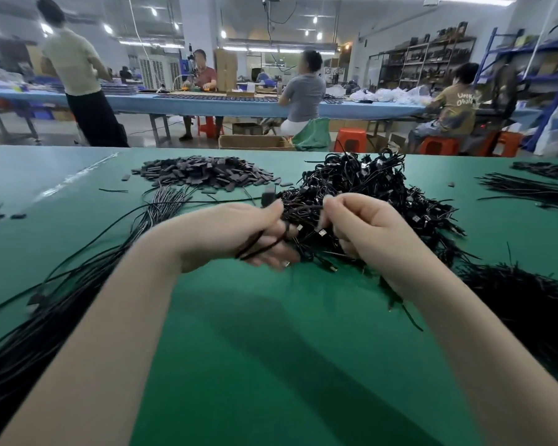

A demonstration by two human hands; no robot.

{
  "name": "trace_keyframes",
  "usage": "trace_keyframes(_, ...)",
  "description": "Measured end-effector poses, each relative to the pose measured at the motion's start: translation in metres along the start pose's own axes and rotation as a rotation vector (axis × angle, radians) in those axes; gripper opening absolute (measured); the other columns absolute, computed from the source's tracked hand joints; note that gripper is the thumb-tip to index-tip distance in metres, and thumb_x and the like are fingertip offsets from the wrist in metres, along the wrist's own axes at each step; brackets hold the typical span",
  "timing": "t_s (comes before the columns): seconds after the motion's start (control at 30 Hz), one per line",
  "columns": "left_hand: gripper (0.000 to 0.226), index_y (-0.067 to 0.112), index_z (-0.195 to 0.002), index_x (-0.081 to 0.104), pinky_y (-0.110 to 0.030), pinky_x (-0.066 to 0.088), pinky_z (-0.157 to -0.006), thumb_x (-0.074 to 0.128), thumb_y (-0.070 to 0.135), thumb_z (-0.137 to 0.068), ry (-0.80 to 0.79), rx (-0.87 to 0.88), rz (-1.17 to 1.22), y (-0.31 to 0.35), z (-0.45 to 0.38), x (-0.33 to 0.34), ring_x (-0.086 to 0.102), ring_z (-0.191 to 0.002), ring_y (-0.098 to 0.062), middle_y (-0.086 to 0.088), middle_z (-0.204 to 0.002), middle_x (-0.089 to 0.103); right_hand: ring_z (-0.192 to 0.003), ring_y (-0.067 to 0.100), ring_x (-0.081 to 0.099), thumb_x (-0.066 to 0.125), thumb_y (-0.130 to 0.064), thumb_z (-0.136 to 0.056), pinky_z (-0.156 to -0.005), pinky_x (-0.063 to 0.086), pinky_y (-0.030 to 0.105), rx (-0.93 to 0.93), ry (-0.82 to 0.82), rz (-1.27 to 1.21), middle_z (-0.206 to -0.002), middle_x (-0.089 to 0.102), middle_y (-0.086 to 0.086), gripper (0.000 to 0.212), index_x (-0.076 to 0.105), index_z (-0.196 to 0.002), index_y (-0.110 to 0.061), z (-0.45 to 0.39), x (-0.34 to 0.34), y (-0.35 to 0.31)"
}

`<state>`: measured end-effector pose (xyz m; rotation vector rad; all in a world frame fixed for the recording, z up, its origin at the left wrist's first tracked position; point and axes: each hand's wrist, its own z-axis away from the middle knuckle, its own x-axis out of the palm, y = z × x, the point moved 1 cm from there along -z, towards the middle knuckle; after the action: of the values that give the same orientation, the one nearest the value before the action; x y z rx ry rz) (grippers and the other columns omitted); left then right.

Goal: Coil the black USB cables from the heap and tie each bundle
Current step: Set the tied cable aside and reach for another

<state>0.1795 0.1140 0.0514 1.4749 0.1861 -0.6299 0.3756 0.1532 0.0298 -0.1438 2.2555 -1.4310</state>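
My left hand [236,235] holds loops of a black USB cable [264,244] wound around its fingers, with one plug end [268,196] sticking up above the thumb. My right hand [364,226] pinches the same cable close by, just right of the left hand. Both hands hover over the green table [271,349]. Behind them lies a heap of coiled black cables [377,191]. A long bundle of straight black cables [78,284] fans out on the left, running toward my left hand.
A pile of small dark flat pieces [203,172] lies at the back left. More black ties or cables lie at the right [529,188] and near right [529,304]. Several people work at a long blue table [239,106] beyond, among orange stools and cardboard boxes.
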Motion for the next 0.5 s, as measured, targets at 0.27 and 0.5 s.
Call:
trace_keyframes(0.27,0.058,0.019,-0.093,0.075,-0.019,0.047,-0.057,0.024,0.046,-0.101,-0.014,0.514,0.918,0.019,0.013,-0.019,0.057,-0.054,-0.006,0.01,-0.062,0.062,-0.05,0.009,0.03,0.04,-0.034,-0.102,-0.052,0.031,0.024,0.293,-0.514,0.096,-0.059,0.033,-0.01,0.028,0.066,-0.093,-0.026,0.01,0.03,0.046)
trace_keyframes(0.5,0.054,0.017,-0.102,0.073,-0.019,0.048,-0.057,0.035,0.055,-0.096,-0.168,0.017,-0.126,0.003,0.015,-0.009,0.069,-0.064,-0.015,0.0,-0.081,0.076,-0.044,0.006,0.032,0.046,-0.044,-0.097,-0.04,0.027,0.016,0.074,0.173,0.241,-0.057,0.038,0.0,0.045,0.048,-0.072,-0.006,-0.003,-0.001,0.014)
